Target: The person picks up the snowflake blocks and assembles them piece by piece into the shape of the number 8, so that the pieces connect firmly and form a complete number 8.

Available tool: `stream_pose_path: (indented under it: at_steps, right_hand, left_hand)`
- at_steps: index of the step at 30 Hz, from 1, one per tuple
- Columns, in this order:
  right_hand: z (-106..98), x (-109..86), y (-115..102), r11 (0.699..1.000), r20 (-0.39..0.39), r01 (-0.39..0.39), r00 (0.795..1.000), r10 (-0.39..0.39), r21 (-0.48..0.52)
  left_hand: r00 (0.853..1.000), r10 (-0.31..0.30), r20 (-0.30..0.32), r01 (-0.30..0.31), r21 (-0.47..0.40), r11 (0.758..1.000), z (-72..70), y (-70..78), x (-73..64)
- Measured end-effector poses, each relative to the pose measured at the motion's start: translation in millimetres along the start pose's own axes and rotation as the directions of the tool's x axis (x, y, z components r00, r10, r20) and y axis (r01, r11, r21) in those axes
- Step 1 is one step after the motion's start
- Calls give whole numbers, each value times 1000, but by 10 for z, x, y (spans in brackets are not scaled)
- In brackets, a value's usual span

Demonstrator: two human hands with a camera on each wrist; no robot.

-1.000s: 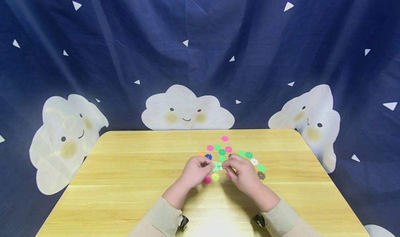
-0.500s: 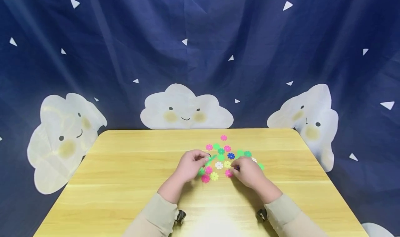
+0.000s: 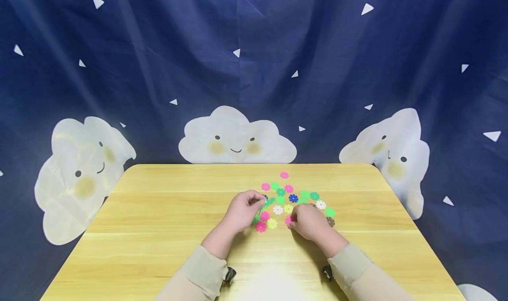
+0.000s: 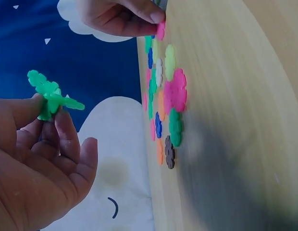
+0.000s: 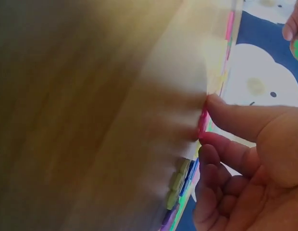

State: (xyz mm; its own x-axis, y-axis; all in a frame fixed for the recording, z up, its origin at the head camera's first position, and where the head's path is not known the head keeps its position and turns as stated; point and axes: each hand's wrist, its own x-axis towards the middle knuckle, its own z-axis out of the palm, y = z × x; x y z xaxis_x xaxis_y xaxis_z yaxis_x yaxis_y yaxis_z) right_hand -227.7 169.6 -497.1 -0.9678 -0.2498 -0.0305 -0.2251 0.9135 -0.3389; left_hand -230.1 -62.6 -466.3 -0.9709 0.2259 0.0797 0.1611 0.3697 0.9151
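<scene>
My left hand (image 3: 242,210) is raised over the left side of a scatter of flower-shaped plastic discs. Between its thumb and fingers it pinches several green flower discs (image 4: 52,94) slotted together at angles; the other fingers curl loosely below. On the right, my right hand (image 3: 311,221) is low at the tabletop. Its thumb and index finger grip a pink flower disc (image 5: 203,120) by opposite edges, and in the head view the hand covers part of that disc. A yellow disc (image 3: 288,209) lies just beyond it.
Loose discs lie flat on the wooden table (image 3: 166,217): a white one (image 3: 278,209), a blue one (image 3: 293,198), a brown one (image 3: 330,221) and several pink and green ones. A dark blue curtain (image 3: 254,72) with cloud faces hangs behind the table.
The hands were together at the green discs a second ago, then parted. My left hand moved left with the joined green discs; my right came down to the table and took hold of the pink disc.
</scene>
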Motion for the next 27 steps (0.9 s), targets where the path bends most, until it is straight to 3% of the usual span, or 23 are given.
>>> stream_pose_path:
  at_steps: [4, 10, 16, 27]
  right_hand:
    - [17, -23, 5, 998, 11, -20, 1000, 19, 67]
    - [-34, -60, -7, 976, -43, 11, 999, -2, 218]
    - [-166, -86, -46, 923, -148, 95, 988, -42, 372]
    - [-264, -121, -131, 875, -259, 187, 963, -73, 447]
  left_hand:
    - [999, 33, -8, -32, 118, 992, 17, 14, -35]
    - [995, 98, -13, -91, 275, 957, 49, 28, -57]
    - [994, 113, -10, -103, 329, 939, 43, 37, -68]
    - [993, 118, 2, -110, 385, 916, 66, 40, -84]
